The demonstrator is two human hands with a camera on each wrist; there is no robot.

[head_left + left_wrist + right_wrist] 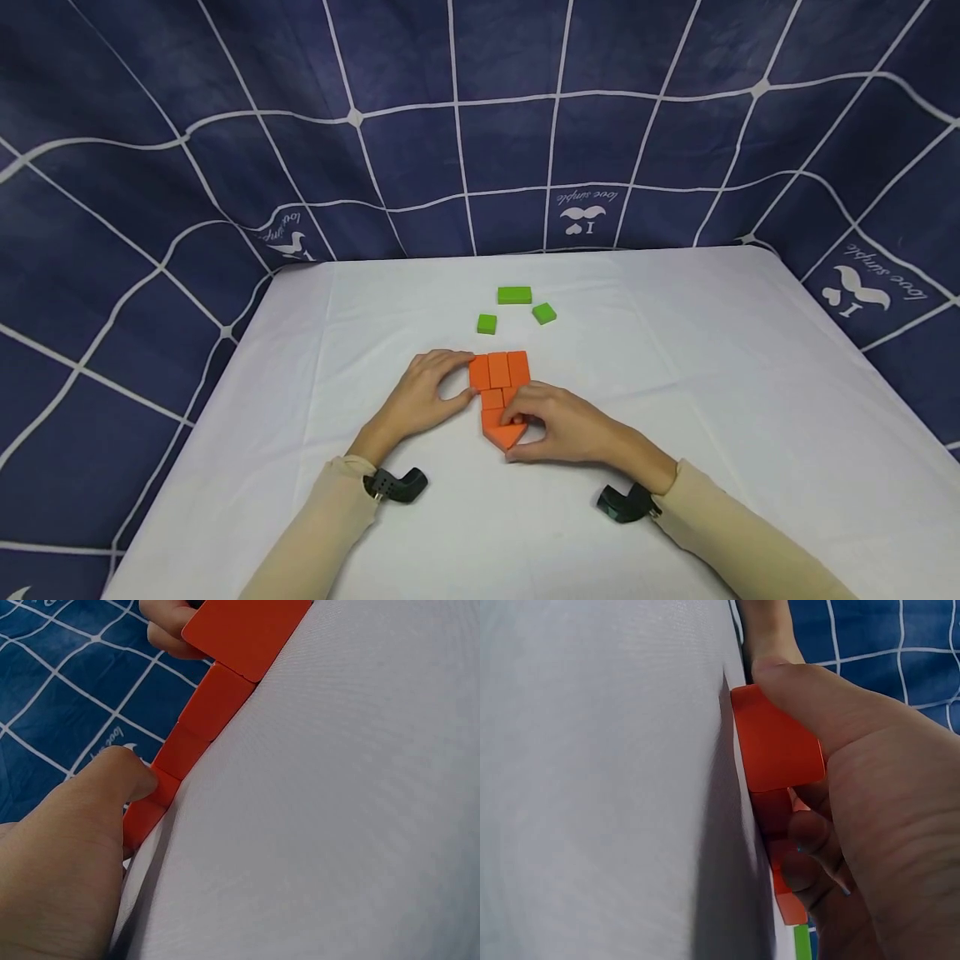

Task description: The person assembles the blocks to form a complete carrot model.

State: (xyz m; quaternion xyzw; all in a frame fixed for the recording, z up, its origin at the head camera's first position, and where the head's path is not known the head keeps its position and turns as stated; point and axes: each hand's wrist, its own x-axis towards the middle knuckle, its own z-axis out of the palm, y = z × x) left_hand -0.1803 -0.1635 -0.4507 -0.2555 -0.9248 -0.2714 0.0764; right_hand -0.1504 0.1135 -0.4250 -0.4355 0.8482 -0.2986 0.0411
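Note:
Several orange blocks lie together on the white cloth, with a row of three at the far end (498, 370) and a narrower column running toward the person. An orange triangular block (504, 436) forms the near point. My right hand (566, 425) pinches it, thumb at its near tip and fingers curled over its right side; the right wrist view shows its flat side face (776, 742). At the far left, my left hand (420, 396) holds the row's leftmost orange block (479, 372) between forefinger and thumb. My right fingers partly hide the column's right side.
Beyond the orange shape lie a green rectangular block (514, 295) and two small green blocks, one on the left (487, 324) and one turned on the right (544, 313). A dark blue curtain with white lines (502, 150) hangs behind the white table (675, 350).

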